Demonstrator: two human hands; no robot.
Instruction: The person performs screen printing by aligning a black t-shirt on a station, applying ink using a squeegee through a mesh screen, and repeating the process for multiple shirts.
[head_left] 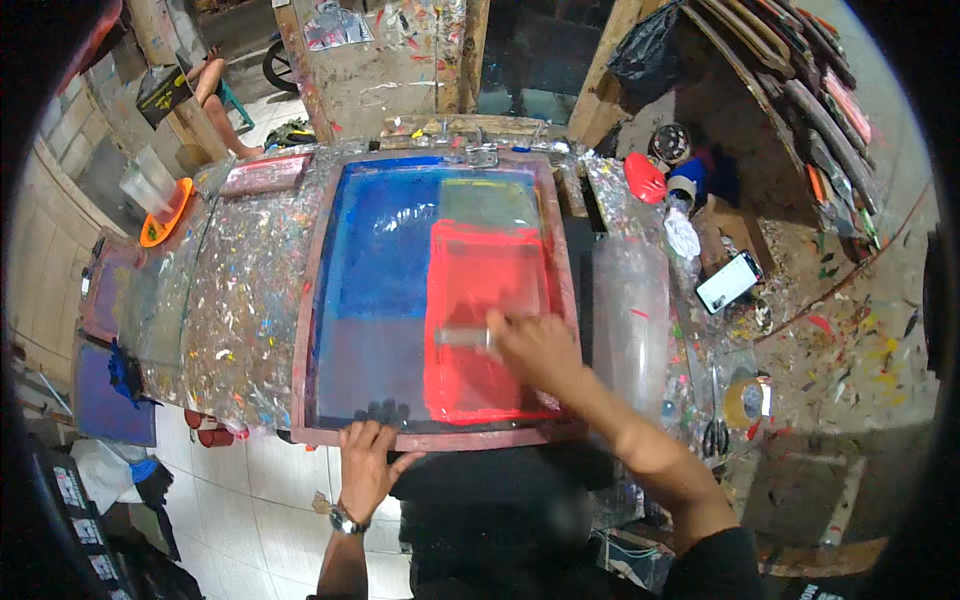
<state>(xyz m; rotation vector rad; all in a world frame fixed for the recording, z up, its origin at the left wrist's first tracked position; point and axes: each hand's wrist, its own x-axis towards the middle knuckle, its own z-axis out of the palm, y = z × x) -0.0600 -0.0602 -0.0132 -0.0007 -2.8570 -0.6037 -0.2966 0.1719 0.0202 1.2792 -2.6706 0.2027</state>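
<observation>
A screen printing frame (308,300) with reddish-brown rails lies on the paint-spattered table. Its mesh carries blue areas, a greyish patch and a block of bright red ink (490,265). My right hand (535,350) is closed round a squeegee (462,337), a pale narrow bar slightly blurred by motion, over the red block. Much of its grip is hidden by the fingers. At the frame's near rail, left of the middle, my left hand (368,462) rests with fingers spread over the edge and the thumb apart. A watch is on that wrist.
A metal hinge clamp (482,155) sits at the frame's far rail. To the right are a clear plastic sheet (630,330), a phone (728,282), scissors (715,435) and a tape roll (745,402). An orange tray (166,213) stands far left. Another person's leg (215,105) shows beyond.
</observation>
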